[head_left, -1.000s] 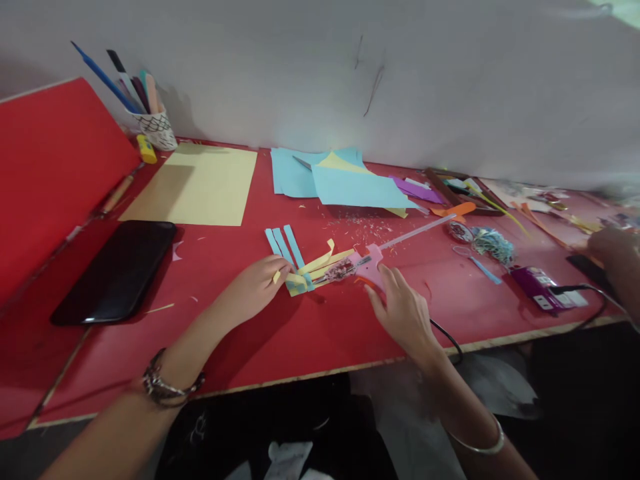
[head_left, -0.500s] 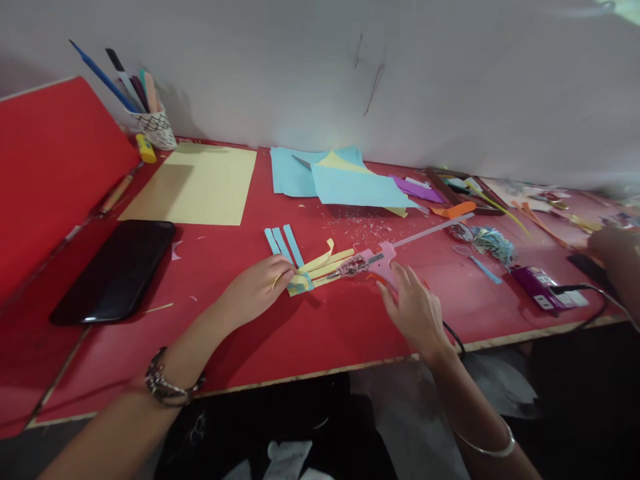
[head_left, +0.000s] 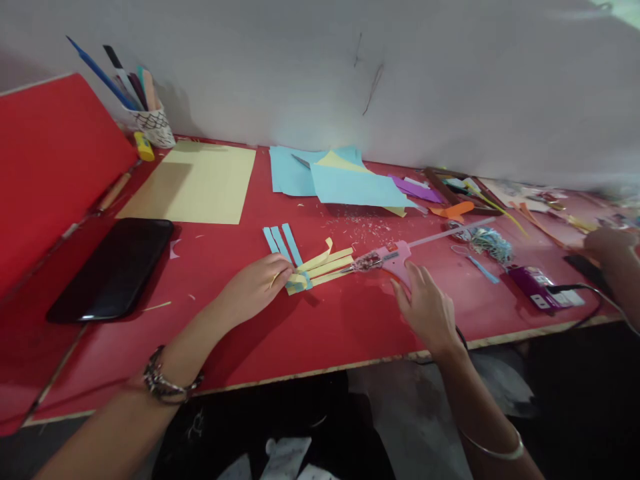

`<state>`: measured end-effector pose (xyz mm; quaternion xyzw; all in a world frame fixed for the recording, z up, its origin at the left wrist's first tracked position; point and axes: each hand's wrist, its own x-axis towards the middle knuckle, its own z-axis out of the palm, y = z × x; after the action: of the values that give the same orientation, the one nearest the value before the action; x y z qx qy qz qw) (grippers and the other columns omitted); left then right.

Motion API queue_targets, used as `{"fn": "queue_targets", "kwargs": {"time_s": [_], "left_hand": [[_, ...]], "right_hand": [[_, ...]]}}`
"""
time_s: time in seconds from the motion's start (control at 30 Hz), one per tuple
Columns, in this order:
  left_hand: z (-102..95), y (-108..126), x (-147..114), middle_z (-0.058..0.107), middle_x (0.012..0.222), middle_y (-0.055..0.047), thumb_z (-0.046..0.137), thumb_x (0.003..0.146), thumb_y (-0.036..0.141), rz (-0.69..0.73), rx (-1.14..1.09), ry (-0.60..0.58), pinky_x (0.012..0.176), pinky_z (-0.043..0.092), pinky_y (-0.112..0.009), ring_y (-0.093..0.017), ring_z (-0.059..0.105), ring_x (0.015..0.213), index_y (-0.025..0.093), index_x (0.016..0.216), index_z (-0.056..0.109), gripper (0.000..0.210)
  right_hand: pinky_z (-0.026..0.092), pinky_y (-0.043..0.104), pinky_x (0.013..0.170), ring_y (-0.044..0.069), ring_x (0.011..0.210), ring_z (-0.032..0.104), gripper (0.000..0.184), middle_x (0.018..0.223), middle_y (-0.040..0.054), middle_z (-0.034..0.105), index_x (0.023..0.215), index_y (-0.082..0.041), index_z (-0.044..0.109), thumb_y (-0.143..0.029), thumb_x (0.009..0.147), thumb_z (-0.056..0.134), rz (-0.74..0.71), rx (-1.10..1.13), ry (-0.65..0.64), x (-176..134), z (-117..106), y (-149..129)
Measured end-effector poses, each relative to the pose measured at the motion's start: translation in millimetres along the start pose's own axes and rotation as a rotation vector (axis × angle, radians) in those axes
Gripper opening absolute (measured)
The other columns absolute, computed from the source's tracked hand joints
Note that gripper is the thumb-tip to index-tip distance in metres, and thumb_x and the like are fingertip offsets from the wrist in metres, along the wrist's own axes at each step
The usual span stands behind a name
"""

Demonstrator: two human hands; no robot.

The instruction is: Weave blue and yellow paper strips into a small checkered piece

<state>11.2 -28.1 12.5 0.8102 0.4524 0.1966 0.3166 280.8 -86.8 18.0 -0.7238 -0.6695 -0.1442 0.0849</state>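
Note:
My left hand [head_left: 265, 283] rests at the left end of a small weave of yellow and blue paper strips, its fingers pinched on a yellow paper strip [head_left: 317, 259]. Several blue paper strips [head_left: 291, 244] run up and away from the woven corner. In my right hand [head_left: 427, 303] is a pink hot glue gun [head_left: 397, 260], with the fingers wrapped round its handle. Its metal nozzle points left, over the yellow strips' right part. From the back of the gun a long clear glue stick [head_left: 450, 231] sticks out.
A black phone [head_left: 113, 270] lies at the left. Behind are a yellow sheet [head_left: 215, 183], blue sheets [head_left: 357, 187] and a pen cup [head_left: 155, 127]. Right are a thread bundle [head_left: 493, 245], a purple power strip [head_left: 537, 290] and another person's hand [head_left: 613, 247].
My right hand and the glue gun have moved a little to the right, so the nozzle is farther from the woven corner. My left hand stays pinched at the strips.

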Motion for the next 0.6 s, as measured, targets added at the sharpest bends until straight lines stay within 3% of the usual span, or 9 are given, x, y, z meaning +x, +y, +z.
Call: {"fn": "queue_targets", "kwargs": {"time_s": [0.6], "left_hand": [[0.5,-1,0,0.055,0.088,-0.004,0.024,0.086,0.036,0.004,-0.009,0.002,0.073,0.044,-0.030,-0.017,0.055,0.080,0.019,0.078,0.052,0.034]], "right_hand": [[0.039,0.032,0.052,0.026,0.075,0.059,0.036,0.098,0.0153,0.060,0.111,-0.016,0.048,-0.033,0.083,0.033,0.110,-0.013,0.001,2,-1,22]]}}
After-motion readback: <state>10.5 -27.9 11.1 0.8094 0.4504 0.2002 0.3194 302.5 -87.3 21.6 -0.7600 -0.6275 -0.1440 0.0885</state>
